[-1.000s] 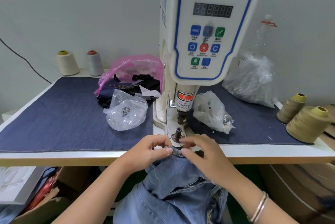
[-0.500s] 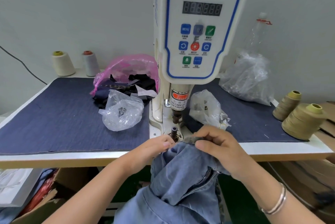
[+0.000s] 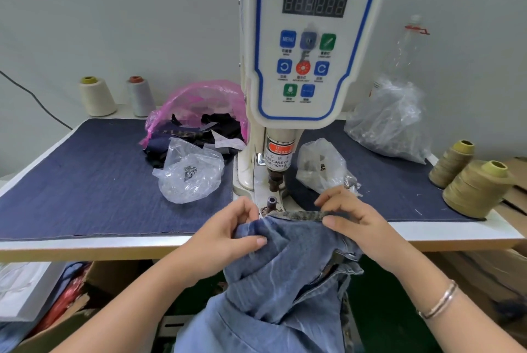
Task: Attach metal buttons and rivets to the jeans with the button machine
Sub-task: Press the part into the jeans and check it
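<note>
I have the jeans (image 3: pixel 288 261) bunched at the table's front edge, directly below the button machine (image 3: pixel 310 38), with the waistband lying just in front of its lower die post (image 3: pixel 271 202). My left hand (image 3: pixel 228 234) pinches a fold of denim left of the post, thumb curled over it. My right hand (image 3: pixel 356 217) grips the waistband to the post's right.
</note>
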Action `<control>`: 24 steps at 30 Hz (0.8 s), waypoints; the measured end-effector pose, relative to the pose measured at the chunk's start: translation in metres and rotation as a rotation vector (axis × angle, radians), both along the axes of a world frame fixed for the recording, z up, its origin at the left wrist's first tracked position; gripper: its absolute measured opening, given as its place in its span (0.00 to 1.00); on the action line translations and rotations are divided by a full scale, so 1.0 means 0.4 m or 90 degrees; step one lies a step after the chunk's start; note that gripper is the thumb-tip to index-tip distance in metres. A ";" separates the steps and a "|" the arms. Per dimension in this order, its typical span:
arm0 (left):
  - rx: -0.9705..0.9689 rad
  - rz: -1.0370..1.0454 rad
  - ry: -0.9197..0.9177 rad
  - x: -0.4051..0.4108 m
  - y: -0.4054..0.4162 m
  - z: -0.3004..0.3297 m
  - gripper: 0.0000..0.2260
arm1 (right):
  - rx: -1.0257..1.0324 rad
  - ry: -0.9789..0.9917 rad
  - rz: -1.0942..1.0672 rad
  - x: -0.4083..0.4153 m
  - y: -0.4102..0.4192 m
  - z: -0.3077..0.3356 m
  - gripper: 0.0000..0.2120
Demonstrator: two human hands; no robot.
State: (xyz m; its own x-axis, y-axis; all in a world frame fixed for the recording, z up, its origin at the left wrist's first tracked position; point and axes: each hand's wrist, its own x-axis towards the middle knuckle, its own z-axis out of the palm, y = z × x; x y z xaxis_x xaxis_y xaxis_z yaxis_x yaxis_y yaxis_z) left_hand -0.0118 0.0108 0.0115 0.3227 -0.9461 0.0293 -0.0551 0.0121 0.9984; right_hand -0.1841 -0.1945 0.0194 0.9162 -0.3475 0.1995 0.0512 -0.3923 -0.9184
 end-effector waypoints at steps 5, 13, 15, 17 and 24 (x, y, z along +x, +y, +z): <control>0.130 -0.061 0.088 0.029 0.005 0.003 0.14 | -0.017 -0.008 0.008 0.035 0.019 -0.030 0.12; 0.065 0.010 -0.117 0.028 0.009 -0.018 0.05 | 0.034 -0.064 -0.015 0.052 0.034 -0.076 0.05; 0.057 0.048 -0.233 0.027 0.004 -0.026 0.08 | 0.085 -0.073 -0.001 0.050 0.039 -0.084 0.03; 0.044 0.056 -0.267 0.023 0.003 -0.029 0.08 | 0.102 -0.081 0.016 0.048 0.044 -0.089 0.03; 0.058 0.099 -0.485 -0.018 -0.015 -0.032 0.14 | 0.110 -0.011 -0.019 0.049 0.053 -0.128 0.05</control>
